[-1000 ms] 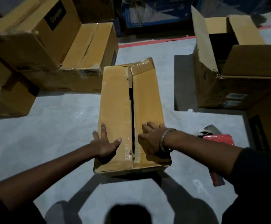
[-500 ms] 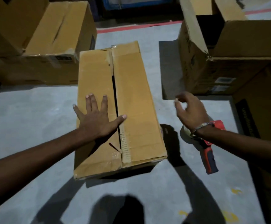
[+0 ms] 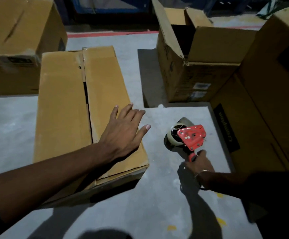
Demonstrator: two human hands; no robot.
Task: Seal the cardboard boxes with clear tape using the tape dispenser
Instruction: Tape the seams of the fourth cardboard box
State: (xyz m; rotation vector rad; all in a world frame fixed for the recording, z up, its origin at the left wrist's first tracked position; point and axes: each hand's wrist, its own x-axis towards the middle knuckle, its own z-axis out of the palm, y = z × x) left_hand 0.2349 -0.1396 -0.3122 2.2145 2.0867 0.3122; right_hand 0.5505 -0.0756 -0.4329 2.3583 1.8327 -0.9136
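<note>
A long brown cardboard box lies on the grey floor in front of me, its two top flaps folded down with a dark gap along the centre seam. My left hand hovers over the box's right flap near its right edge, fingers spread and holding nothing. To the right, on the floor, is a red tape dispenser with a roll of clear tape. My right hand is closed around its handle; a bracelet shows on that wrist.
An open box with raised flaps stands at the back right. A large closed box fills the right side. Another closed box sits at the back left. A red floor line runs behind them.
My right hand left the box top, reached right and closed on the dispenser's handle. My left hand slid from the left flap across to the right flap. The view shifted right.
</note>
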